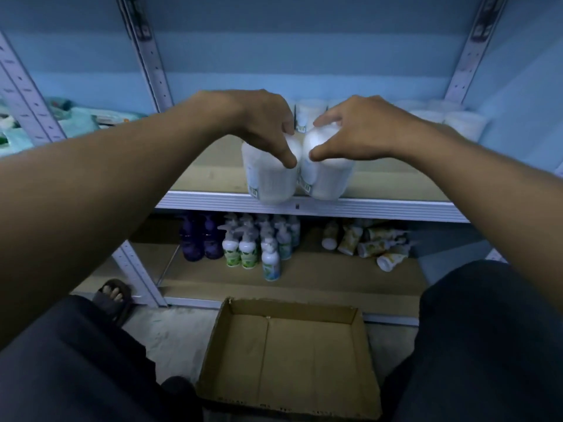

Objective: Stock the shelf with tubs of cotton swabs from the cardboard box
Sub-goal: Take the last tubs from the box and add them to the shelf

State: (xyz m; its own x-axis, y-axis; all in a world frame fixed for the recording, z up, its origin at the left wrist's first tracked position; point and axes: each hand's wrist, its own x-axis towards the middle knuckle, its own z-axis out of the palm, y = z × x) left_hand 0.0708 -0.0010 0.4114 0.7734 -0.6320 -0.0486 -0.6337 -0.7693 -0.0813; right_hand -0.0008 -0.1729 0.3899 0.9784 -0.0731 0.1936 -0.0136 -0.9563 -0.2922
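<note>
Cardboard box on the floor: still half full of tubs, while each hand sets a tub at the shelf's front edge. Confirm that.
Not quite. The head view shows the cardboard box empty, its bare bottom in sight. The rest holds: the left hand and the right hand each grip a tub at the front edge of the shelf.

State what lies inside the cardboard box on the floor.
Nothing shows inside the cardboard box: only its bare brown bottom. The near edge's inner side is hidden.
</note>
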